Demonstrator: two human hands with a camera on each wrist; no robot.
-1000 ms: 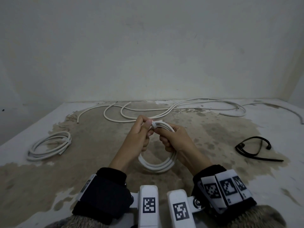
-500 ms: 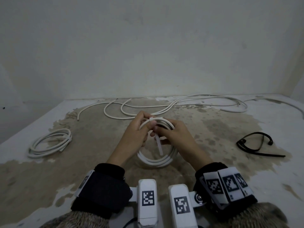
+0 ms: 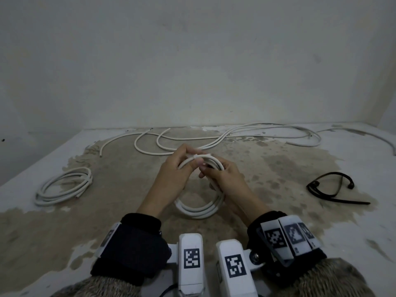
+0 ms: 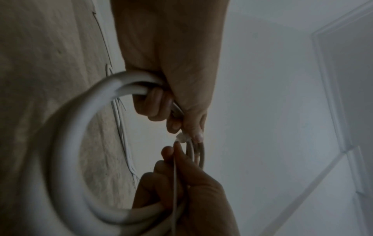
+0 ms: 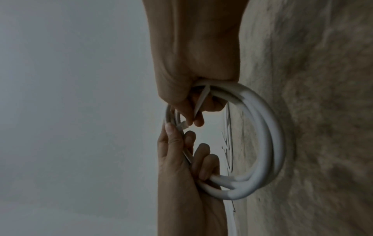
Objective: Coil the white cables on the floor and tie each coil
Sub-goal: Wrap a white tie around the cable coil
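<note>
I hold a coil of white cable [image 3: 197,211] upright above the floor between both hands. My left hand [image 3: 175,168] grips the coil's upper left arc, thumb on top beside the head of a white cable tie [image 3: 196,157]. The tie is looped round the strands at the top of the coil. My right hand [image 3: 216,174] curls round the coil's right side and holds the tie's thin tail. In the left wrist view the tie head [image 4: 182,137] sits at my left hand's [image 4: 171,95] fingertips. The right wrist view shows the tail [image 5: 199,102] running through my right hand [image 5: 191,79].
Another white coil [image 3: 64,187] lies on the floor at the left. Loose white cables [image 3: 214,140] wind along the foot of the wall [image 3: 192,61] behind my hands. A thin, looped black strap or cable [image 3: 330,189] lies at the right. The floor [image 3: 278,168] is stained concrete.
A second ago both hands pinched the tie at the coil's top. The tail then hung loose inside the coil; now my right hand has taken it against the coil's right side.
</note>
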